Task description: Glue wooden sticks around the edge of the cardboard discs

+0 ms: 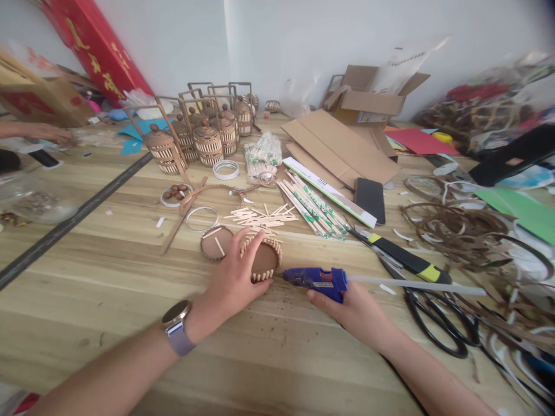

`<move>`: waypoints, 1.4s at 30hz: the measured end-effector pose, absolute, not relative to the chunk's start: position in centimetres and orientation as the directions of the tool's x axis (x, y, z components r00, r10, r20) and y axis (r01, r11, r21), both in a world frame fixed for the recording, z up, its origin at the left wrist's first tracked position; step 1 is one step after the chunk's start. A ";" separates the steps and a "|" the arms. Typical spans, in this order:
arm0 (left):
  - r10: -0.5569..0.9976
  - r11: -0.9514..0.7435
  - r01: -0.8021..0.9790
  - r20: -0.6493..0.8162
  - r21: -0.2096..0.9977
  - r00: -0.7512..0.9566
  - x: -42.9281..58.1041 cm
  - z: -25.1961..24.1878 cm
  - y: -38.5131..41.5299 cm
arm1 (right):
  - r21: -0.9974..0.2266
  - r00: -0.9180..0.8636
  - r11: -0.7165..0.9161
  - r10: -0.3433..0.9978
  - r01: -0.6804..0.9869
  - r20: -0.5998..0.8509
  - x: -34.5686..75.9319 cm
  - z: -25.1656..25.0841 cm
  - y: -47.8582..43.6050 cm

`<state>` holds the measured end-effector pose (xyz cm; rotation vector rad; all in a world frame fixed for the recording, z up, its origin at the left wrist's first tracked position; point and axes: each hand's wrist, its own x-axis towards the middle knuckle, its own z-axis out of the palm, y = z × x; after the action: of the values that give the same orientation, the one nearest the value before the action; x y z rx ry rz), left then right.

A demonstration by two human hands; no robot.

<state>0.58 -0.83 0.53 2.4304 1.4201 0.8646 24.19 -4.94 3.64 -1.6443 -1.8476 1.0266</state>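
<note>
My left hand [232, 274] is closed round a small round brown base [266, 257] with short wooden sticks standing along its rim; thumb and fingers grip its near and far sides. In my right hand [362, 315] is a blue hot glue gun [316, 278], with a long glue stick coming out of its back. The gun's nozzle is at the right edge of the base; whether they touch I cannot tell. A second round base [208, 247] with a loose stick across it lies left of my fingers. Cut wooden sticks [262, 218] are heaped just behind.
Several small lidded baskets with tall handles [208, 144] stand at the back. Wrapped chopsticks [310, 205], a phone [369, 199], a utility knife [407, 258] and black scissors [442, 320] lie to the right, near coiled strips [455, 222]. Another person's hand [47, 134] is at far left.
</note>
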 end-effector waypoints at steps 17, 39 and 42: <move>0.848 -0.518 0.734 0.380 0.440 0.370 0.6 0.5 -0.8 | -0.713 -0.163 0.018 0.977 0.701 -0.136 24.1 3.7 -5.1; 0.845 -0.519 0.739 0.385 0.429 0.370 0.6 0.6 -0.9 | -0.802 -0.149 0.009 0.984 0.597 -0.099 24.3 3.2 -4.8; 0.847 -0.516 0.739 0.384 0.433 0.367 0.6 0.5 -0.9 | -0.846 -0.190 -0.108 0.952 0.522 -0.239 25.7 3.3 -4.7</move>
<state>0.57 -0.86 0.47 2.4365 1.4321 0.8573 25.67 -4.75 3.34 -1.6182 -1.7116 1.2418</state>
